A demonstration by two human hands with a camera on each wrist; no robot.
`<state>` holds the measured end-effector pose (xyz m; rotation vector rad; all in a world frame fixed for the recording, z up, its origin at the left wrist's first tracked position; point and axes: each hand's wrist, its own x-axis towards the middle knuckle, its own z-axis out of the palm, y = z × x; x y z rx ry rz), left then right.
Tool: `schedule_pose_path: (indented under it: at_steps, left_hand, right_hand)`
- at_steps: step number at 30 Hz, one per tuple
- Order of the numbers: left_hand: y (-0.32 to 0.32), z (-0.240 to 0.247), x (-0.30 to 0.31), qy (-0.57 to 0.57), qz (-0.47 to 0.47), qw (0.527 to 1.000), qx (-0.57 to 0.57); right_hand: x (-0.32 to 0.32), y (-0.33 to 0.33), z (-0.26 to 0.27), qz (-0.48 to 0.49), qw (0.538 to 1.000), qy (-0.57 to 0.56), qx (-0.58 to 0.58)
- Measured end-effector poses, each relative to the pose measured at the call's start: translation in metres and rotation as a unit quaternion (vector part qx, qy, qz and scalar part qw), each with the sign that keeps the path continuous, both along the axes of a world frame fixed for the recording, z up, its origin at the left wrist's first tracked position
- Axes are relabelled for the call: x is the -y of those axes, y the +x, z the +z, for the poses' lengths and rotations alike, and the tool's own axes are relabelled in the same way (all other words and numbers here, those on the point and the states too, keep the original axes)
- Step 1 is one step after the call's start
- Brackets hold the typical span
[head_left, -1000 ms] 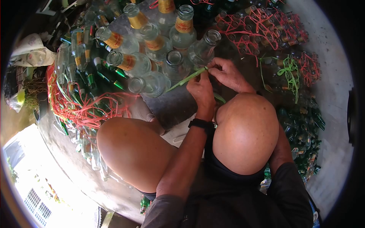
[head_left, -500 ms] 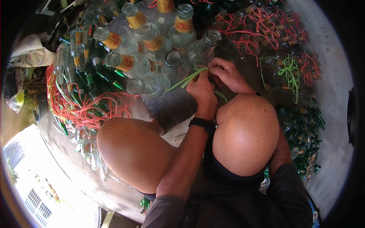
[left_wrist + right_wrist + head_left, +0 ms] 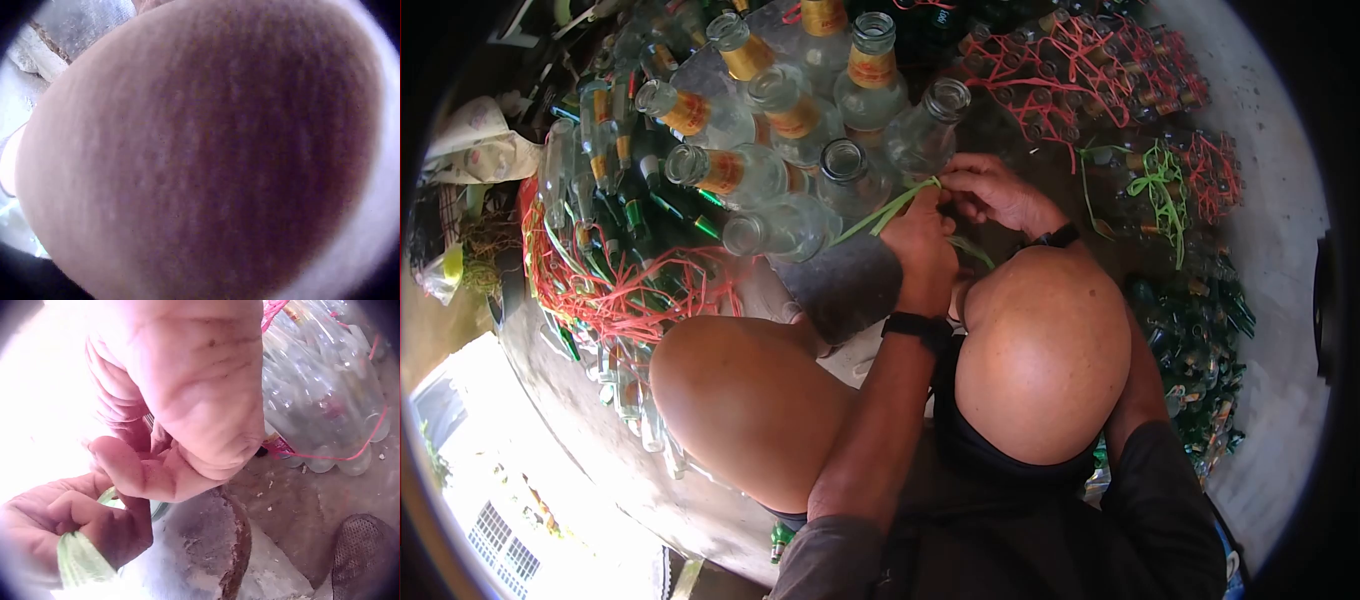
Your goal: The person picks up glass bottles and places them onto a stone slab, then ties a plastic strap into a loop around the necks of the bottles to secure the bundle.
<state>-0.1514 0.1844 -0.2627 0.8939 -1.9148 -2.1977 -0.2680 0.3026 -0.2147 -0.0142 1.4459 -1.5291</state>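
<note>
A light green plastic strip (image 3: pixel 885 213) runs from the low side of a group of clear glass bottles (image 3: pixel 922 140) up to both hands. My left hand (image 3: pixel 918 250) grips it with curled fingers, a loop of the strip (image 3: pixel 81 559) showing beside them in the right wrist view. My right hand (image 3: pixel 1000 197) pinches the strip close to the left fingertips, just below the nearest bottle. A loose tail of the strip (image 3: pixel 972 250) hangs between the hands and the right knee. Blurred bare skin fills most of the left wrist view.
The bottles stand on a dark, flat slab (image 3: pixel 850 290) in front of my feet. Red strips (image 3: pixel 640 295) lie over bottles at left. Bundles tied with red strips (image 3: pixel 1090 80) and a green-strip bundle (image 3: pixel 1162 195) are at right. My knees (image 3: pixel 1040 355) flank the left forearm.
My left hand has shifted slightly left. The right hand has turned a little, and the black band on its wrist now shows. The bottle group sits slightly further left in view.
</note>
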Motion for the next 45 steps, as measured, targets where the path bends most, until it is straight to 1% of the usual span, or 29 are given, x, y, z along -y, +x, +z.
schedule_pose_path:
  at_steps: [3, 6, 7, 9, 11, 12, 13, 15, 17, 19, 21, 24, 25, 26, 32, 34, 40, 44, 45]
  left_hand:
    - [0.0, 0.0, 0.002, -0.003, 0.007, 1.0, 0.007]
    - [0.001, -0.001, 0.003, 0.038, 0.024, 0.999, -0.007]
    - [-0.001, -0.004, 0.005, 0.088, 0.025, 0.995, -0.027]
    - [-0.003, -0.002, 0.007, 0.139, 0.026, 0.989, -0.047]
    - [-0.007, 0.007, 0.009, 0.281, 0.065, 0.957, 0.019]
    - [-0.005, 0.005, 0.008, 0.28, 0.065, 0.957, 0.019]
    - [-0.002, 0.004, 0.007, 0.232, 0.045, 0.972, -0.019]
    - [0.0, 0.003, 0.006, 0.182, 0.024, 0.981, -0.056]
    - [0.0, 0.005, 0.007, 0.179, 0.022, 0.983, -0.043]
    - [0.002, 0.004, 0.008, 0.164, 0.018, 0.985, -0.044]
    - [0.002, 0.006, 0.007, 0.149, 0.014, 0.988, -0.049]
    - [-0.004, 0.017, 0.003, 0.197, 0.057, 0.977, -0.054]
    - [-0.008, 0.028, 0.004, 0.299, 0.101, 0.949, -0.014]
    - [-0.011, 0.039, 0.006, 0.397, 0.143, 0.906, 0.025]
    - [-0.015, 0.043, 0.004, 0.393, 0.184, 0.901, 0.024]
    - [-0.014, 0.043, 0.004, 0.393, 0.186, 0.9, 0.023]
    - [-0.015, 0.045, 0.007, 0.389, 0.178, 0.903, 0.045]
    - [-0.014, 0.049, 0.005, 0.365, 0.172, 0.911, 0.08]
    - [-0.015, 0.054, 0.005, 0.365, 0.172, 0.911, 0.08]
  right_hand:
    - [0.002, -0.001, -0.001, -0.007, 1.0, 0.0, 0.025]
    - [0.003, -0.001, -0.002, -0.006, 0.999, -0.007, 0.034]
    - [0.003, -0.001, -0.002, -0.002, 0.999, -0.01, 0.037]
    - [0.003, -0.001, -0.002, 0.0, 0.999, -0.012, 0.035]
    - [0.003, -0.001, -0.003, 0.002, 0.999, -0.015, 0.031]
    - [0.004, -0.001, -0.002, 0.008, 1.0, -0.012, 0.022]
    - [0.005, 0.0, -0.002, 0.013, 1.0, -0.01, 0.013]
    - [0.007, 0.002, 0.001, 0.007, 1.0, -0.006, 0.008]
    - [0.009, 0.005, 0.006, 0.002, 1.0, -0.002, 0.003]
    - [0.011, 0.01, 0.008, -0.038, 0.999, 0.008, 0.008]
    - [0.01, 0.013, 0.007, -0.045, 0.999, -0.001, -0.001]
    - [0.006, 0.018, 0.002, -0.051, 0.998, -0.023, -0.015]
    - [0.004, 0.018, 0.002, -0.051, 0.998, -0.037, -0.02]
    - [0.004, 0.019, 0.002, -0.051, 0.998, -0.037, -0.02]
    - [0.002, 0.017, 0.002, -0.064, 0.997, -0.038, 0.02]
    - [0.002, 0.017, 0.002, -0.068, 0.996, -0.027, 0.054]
    - [0.002, 0.014, -0.001, -0.066, 0.995, -0.039, 0.07]
    - [0.005, 0.016, 0.0, -0.074, 0.995, -0.058, 0.042]
    - [0.007, 0.017, -0.001, -0.088, 0.994, -0.055, 0.02]
